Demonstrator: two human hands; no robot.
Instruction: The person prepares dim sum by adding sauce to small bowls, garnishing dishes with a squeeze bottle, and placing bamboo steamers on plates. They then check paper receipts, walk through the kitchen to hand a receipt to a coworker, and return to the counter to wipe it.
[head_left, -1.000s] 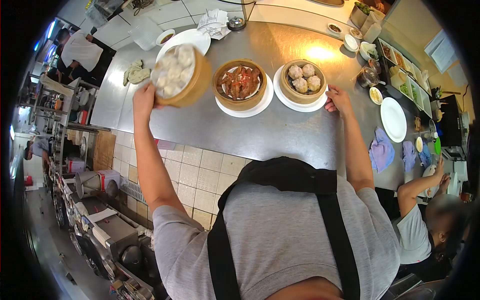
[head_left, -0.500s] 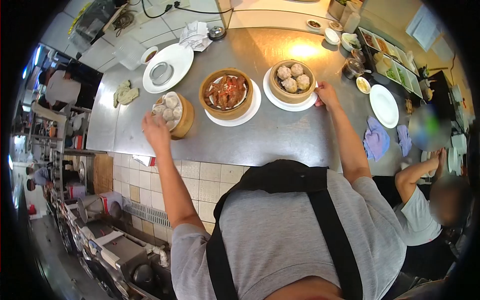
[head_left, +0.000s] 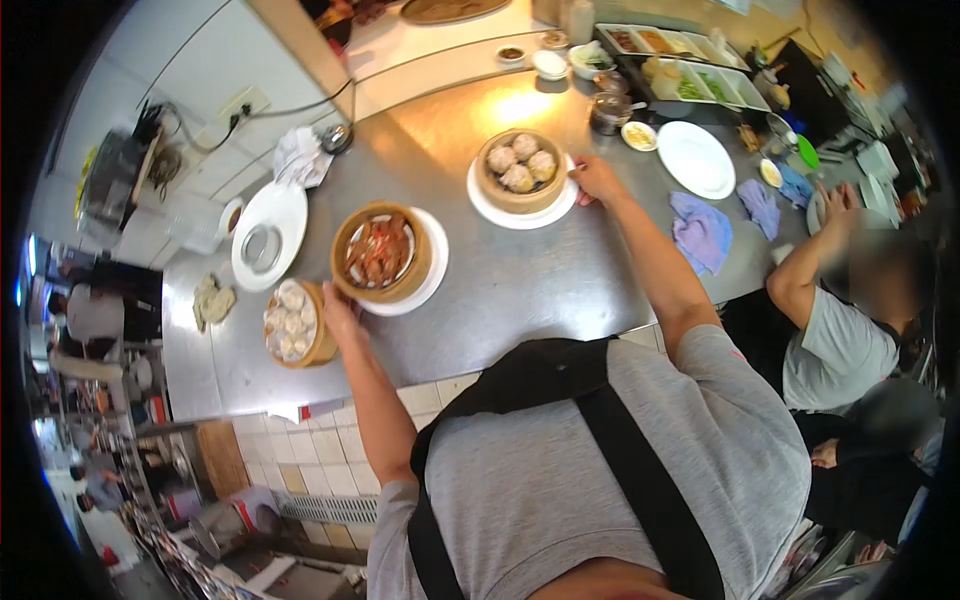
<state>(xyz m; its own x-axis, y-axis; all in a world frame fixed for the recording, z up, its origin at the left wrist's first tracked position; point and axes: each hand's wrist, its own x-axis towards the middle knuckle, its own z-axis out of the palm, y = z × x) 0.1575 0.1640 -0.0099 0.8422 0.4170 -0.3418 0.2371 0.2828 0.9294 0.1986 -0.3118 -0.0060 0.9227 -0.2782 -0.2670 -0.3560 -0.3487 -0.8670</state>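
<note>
My right hand [head_left: 598,181] grips the right rim of a white plate [head_left: 482,208]. On that plate stands a bamboo steamer [head_left: 513,199] of several siu mai [head_left: 525,147]. My left hand [head_left: 341,314] is between two other steamers, fingers stretched along the right side of the bamboo steamer of pale dumplings [head_left: 292,318]. That steamer rests directly on the metal counter. Close above my left fingers is the bamboo steamer of chicken feet [head_left: 381,250], sitting off-centre on its white plate [head_left: 433,262]. Part of my left fingertips is hidden.
A large white plate [head_left: 285,215] bearing a metal ring stands at the left, near a crumpled cloth [head_left: 212,303]. Purple cloths [head_left: 701,232], an oval plate [head_left: 697,160] and garnish trays [head_left: 710,83] are at the right. Co-workers [head_left: 840,340] stand at the right.
My left hand has gone from the left side of the dumpling steamer to its right side. My right hand stays at the siu mai plate. The camera view has turned, shifting the counter.
</note>
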